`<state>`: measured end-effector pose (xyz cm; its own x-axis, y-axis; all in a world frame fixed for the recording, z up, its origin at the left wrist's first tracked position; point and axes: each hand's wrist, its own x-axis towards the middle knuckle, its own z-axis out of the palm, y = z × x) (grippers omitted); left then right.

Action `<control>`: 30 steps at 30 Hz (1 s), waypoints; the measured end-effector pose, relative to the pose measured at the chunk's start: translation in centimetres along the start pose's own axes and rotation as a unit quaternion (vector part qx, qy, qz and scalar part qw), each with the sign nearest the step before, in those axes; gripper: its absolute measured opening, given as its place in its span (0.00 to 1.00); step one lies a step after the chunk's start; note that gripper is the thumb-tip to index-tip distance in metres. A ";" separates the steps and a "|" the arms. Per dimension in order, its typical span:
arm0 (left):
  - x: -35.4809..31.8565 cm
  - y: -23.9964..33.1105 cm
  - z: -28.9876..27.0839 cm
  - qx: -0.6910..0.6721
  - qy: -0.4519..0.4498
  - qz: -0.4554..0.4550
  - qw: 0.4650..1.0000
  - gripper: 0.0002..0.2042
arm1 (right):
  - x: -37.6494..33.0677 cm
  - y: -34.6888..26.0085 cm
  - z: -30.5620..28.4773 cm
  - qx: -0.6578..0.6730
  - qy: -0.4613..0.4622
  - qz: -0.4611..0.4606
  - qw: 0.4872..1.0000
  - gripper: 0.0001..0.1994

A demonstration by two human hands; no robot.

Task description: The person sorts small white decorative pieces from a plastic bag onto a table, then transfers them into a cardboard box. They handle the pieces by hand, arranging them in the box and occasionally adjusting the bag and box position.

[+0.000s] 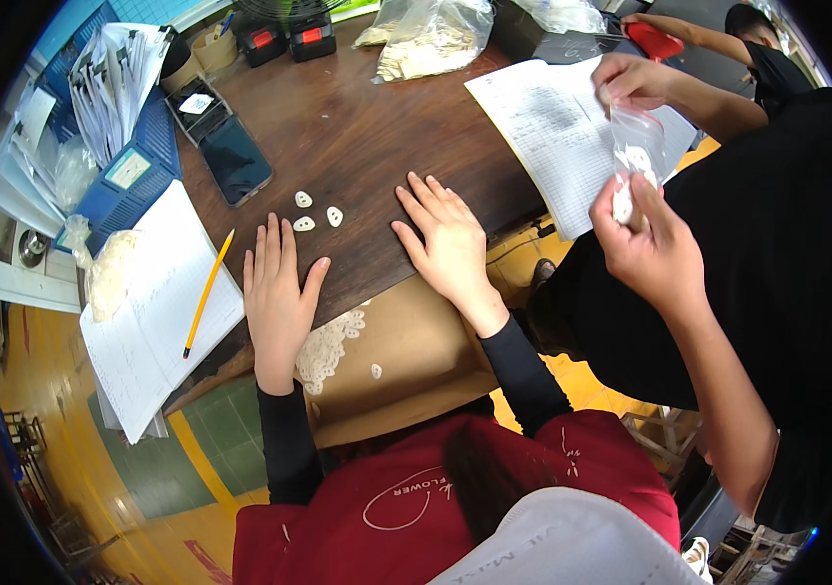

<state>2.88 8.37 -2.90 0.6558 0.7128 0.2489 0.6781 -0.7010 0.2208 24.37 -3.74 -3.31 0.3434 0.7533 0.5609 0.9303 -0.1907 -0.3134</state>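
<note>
At 10 o'clock, a blue file tray [158, 156] stands packed with clipped papers. At 9 o'clock, a knotted clear bag [114, 273] of pale pieces lies on a white notebook [138, 356], with a yellow pencil [203, 307] slanting across the page's right side. A dark phone [236, 161] lies at 10 o'clock on the brown wooden surface [362, 132]. The left hand [279, 297] rests palm down at the surface's near edge, holding nothing, fingers nearly together and thumb spread away. Just off its fingertips, toward its 1 o'clock, three small pale pieces [303, 223] with holes lie apart from one another. Toward 6 o'clock, below the edge, an open cardboard box [416, 341] holds a heap of similar pieces [326, 351]. At 12 o'clock, a clear bag [435, 44] holds more pale pieces. The right hand [443, 239] lies palm down, empty, fingers loosely spread, thumb pointing toward the three pieces. At 1 to 2 o'clock lies a gridded notebook [543, 127]; over its right side, a co-worker's two hands [655, 244] grip a small clear pouch [636, 132] containing white pieces.
</note>
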 end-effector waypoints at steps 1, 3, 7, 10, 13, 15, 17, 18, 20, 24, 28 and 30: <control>0.0 0.0 0.0 -0.002 0.002 0.000 1.000 0.34 | 0.0 0.0 0.0 0.001 -0.002 -0.002 1.000 0.21; 0.0 0.1 -0.1 -0.007 0.002 -0.005 1.000 0.34 | 0.0 -0.1 0.0 -0.007 -0.002 -0.004 1.000 0.21; 0.0 0.1 -0.1 -0.016 0.000 -0.011 1.000 0.35 | 0.2 0.0 -0.2 -0.007 -0.006 -0.013 1.000 0.21; 0.1 0.1 -0.1 -0.014 0.000 -0.009 1.000 0.35 | 0.4 -0.1 -0.1 -0.011 -0.007 -0.010 1.000 0.21; 0.1 0.1 -0.1 -0.013 0.028 0.002 1.000 0.35 | 0.1 -0.3 0.0 -0.021 -0.012 -0.007 1.000 0.21; 0.0 0.2 -0.1 -0.015 0.024 0.002 1.000 0.35 | 0.1 -0.1 -0.2 -0.009 -0.015 -0.005 1.000 0.20; 0.1 0.1 0.0 -0.013 0.028 0.005 1.000 0.35 | 0.6 0.6 -0.6 0.091 -0.041 0.052 0.994 0.19; 0.1 0.1 0.0 -0.014 0.028 0.004 0.999 0.36 | 1.4 1.3 -0.5 0.125 -0.010 0.063 0.990 0.18; 0.1 0.1 -0.1 -0.025 0.013 -0.004 1.000 0.36 | 3.9 3.4 -0.5 0.131 -0.008 0.096 0.987 0.25; 0.2 0.0 -0.2 -0.042 0.015 -0.008 0.999 0.42 | 9.8 5.6 2.4 0.098 -0.158 0.132 0.974 0.33; 0.2 0.0 0.1 -0.077 0.028 -0.023 0.996 0.47 | 10.3 1.7 5.8 0.067 -0.223 -0.094 0.968 0.34; 0.1 0.0 0.2 -0.085 0.041 -0.018 0.995 0.48 | 8.5 -1.3 6.0 0.114 -0.248 -0.142 0.952 0.35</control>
<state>3.01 8.49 -3.07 0.5974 0.7385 0.3126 0.6302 -0.6734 0.3864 25.30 6.68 -2.76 -0.0727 0.9693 0.2351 0.9048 0.1632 -0.3933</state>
